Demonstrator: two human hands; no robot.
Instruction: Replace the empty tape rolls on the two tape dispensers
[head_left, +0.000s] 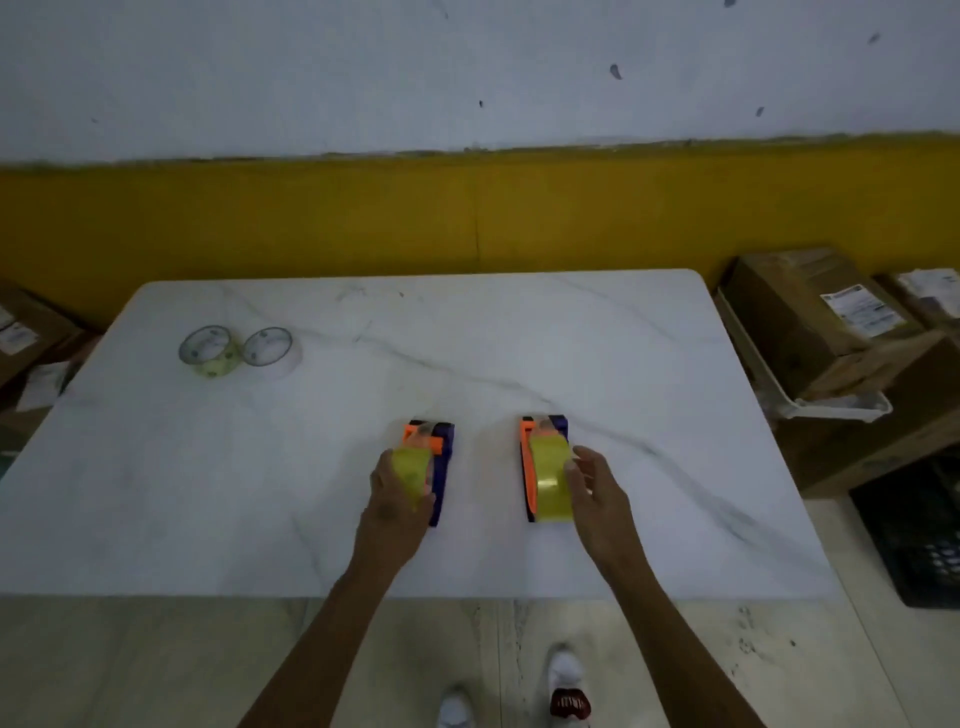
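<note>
Two orange-and-blue tape dispensers stand side by side on the white marble table (519, 338), each carrying a yellowish tape roll. My left hand (397, 493) wraps around the roll of the left dispenser (441, 457). My right hand (592, 483) rests against the right side of the yellow roll (548, 478) on the right dispenser (530, 467), fingers curled on it. Two nearly empty, clear tape rolls lie at the table's far left, one with a thin yellowish layer (208, 353), the other almost transparent (270, 348).
Cardboard boxes (810, 322) sit stacked on a white rack to the right of the table, and a dark crate (914, 540) stands on the floor below. More boxes (26, 332) lie at the left. A yellow-and-white wall runs behind.
</note>
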